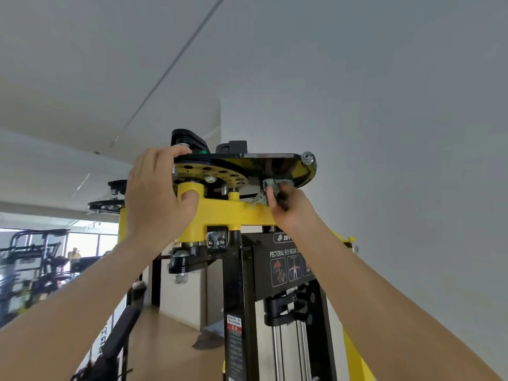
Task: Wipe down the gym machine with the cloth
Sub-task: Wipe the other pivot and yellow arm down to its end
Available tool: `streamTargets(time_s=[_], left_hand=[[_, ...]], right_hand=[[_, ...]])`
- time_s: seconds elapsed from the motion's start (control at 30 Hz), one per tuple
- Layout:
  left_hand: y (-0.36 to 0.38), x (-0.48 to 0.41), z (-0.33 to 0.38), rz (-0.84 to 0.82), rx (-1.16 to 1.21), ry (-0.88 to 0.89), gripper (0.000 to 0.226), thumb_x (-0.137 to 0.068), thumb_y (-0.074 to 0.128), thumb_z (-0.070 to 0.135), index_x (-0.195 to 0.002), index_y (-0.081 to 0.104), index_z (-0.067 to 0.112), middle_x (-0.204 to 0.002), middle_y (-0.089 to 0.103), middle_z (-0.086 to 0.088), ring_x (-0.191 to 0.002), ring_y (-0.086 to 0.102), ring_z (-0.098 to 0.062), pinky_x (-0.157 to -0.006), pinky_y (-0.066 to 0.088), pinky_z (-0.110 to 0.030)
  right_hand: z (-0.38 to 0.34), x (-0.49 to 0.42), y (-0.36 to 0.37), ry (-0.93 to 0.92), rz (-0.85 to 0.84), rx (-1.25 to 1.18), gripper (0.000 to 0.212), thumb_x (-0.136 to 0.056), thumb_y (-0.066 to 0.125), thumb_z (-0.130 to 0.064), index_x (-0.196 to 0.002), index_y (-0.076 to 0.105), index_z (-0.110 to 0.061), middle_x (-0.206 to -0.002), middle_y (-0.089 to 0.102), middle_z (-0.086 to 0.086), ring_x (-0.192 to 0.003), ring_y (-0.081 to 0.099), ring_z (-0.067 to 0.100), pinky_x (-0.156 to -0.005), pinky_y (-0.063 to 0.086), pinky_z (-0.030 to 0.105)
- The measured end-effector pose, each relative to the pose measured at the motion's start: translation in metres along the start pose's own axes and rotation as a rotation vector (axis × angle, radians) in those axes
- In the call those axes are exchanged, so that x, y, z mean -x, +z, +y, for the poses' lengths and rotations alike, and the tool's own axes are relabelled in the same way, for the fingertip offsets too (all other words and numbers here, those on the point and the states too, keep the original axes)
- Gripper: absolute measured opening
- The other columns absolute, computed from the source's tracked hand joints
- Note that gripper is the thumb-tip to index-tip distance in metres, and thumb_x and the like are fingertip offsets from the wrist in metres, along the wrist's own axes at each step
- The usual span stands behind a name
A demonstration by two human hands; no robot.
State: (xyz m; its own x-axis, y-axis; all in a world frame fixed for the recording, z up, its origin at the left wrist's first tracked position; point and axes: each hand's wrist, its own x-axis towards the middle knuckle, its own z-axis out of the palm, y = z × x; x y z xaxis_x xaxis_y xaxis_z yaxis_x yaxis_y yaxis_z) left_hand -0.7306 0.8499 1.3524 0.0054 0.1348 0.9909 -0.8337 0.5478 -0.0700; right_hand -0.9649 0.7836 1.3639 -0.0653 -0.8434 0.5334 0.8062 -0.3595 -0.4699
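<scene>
Basically, left forearm (82, 292) and right forearm (371, 284) both rise from below toward the yellow crossbeam (228, 213) at the top of the gym machine (233, 284). The left hand (156, 193) is at the crossbeam's left end, back of hand to the camera. Its fingers are curled over the rim of the round plate (220, 170) just above the crossbeam and its thumb is hooked on the yellow post under that plate, so it grips the machine. The right hand (291, 207) is at the crossbeam's right end, wrist bent and knuckles up. Its thumb and fingers pinch the bunched grey-green cloth (270, 188). The cloth sits between the crossbeam's top face and the underside of the plate, touching the plate's lower surface; whether it also touches the crossbeam, can't tell. Below the crossbeam hangs a black placard (286, 265) reading PECTORAL FLY, partly covered by the right wrist, and lower still are chrome guide rods (288, 347). Far left of the crossbeam and well behind it stand other gym racks (33, 265), blurred, by bright windows (90, 243). Above the crossbeam are the white ceiling (110, 64) and grey wall (398, 133).
</scene>
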Motion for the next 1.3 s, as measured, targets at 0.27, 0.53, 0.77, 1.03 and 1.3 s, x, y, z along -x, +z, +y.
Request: streamTargets(time_s=[0.27,0.53,0.77,1.03,1.3], left_hand=[[-0.005,0.007,0.004,-0.018,-0.016,-0.005,0.076,-0.07,0.07,0.004,-0.141,0.049,0.021,-0.141,0.047,-0.002,-0.129,0.041,-0.02,-0.097,0.046,-0.046],[0.003,0.058,-0.014,-0.225,-0.069,0.276,0.052,-0.08,0.058,0.029,-0.13,0.056,0.013,-0.124,0.047,-0.002,-0.112,0.048,-0.022,-0.08,0.052,-0.035],[0.001,0.021,-0.025,-0.444,0.172,-0.071,0.063,-0.076,0.076,0.054,-0.132,0.054,0.036,-0.102,0.064,0.018,-0.088,0.059,-0.001,-0.078,0.051,-0.029],[0.003,0.014,-0.033,-0.469,0.245,-0.024,0.015,-0.087,0.075,0.017,-0.1,0.071,0.025,-0.08,0.069,0.014,-0.07,0.065,-0.001,-0.077,0.059,-0.034],[-0.01,0.005,-0.038,-0.394,0.081,0.22,0.012,-0.096,0.055,0.014,-0.105,0.057,0.023,-0.07,0.049,0.015,-0.066,0.053,-0.014,-0.062,0.051,-0.04]], right_hand=[[0.004,0.033,-0.025,-0.249,0.028,0.452,0.012,-0.095,0.068,-0.017,-0.092,0.072,-0.006,-0.1,0.071,0.015,-0.095,0.07,0.025,-0.086,0.06,0.038],[0.04,0.041,-0.013,-0.745,-0.383,1.125,0.017,-0.088,0.076,-0.014,-0.105,0.079,-0.012,-0.11,0.069,-0.013,-0.114,0.061,0.004,-0.099,0.045,0.017],[0.058,0.038,0.016,-0.744,-0.601,1.381,0.057,-0.081,0.081,-0.011,-0.134,0.064,-0.014,-0.143,0.056,0.001,-0.134,0.048,0.004,-0.113,0.038,0.018],[0.059,0.036,-0.003,-0.876,-0.38,1.469,0.046,-0.083,0.068,0.003,-0.126,0.069,-0.013,-0.125,0.069,0.001,-0.113,0.063,0.009,-0.1,0.052,0.032],[0.05,0.044,0.009,-0.775,-0.234,1.355,0.012,-0.091,0.072,-0.008,-0.099,0.066,-0.015,-0.096,0.067,0.002,-0.052,0.064,0.028,-0.041,0.053,0.04]])
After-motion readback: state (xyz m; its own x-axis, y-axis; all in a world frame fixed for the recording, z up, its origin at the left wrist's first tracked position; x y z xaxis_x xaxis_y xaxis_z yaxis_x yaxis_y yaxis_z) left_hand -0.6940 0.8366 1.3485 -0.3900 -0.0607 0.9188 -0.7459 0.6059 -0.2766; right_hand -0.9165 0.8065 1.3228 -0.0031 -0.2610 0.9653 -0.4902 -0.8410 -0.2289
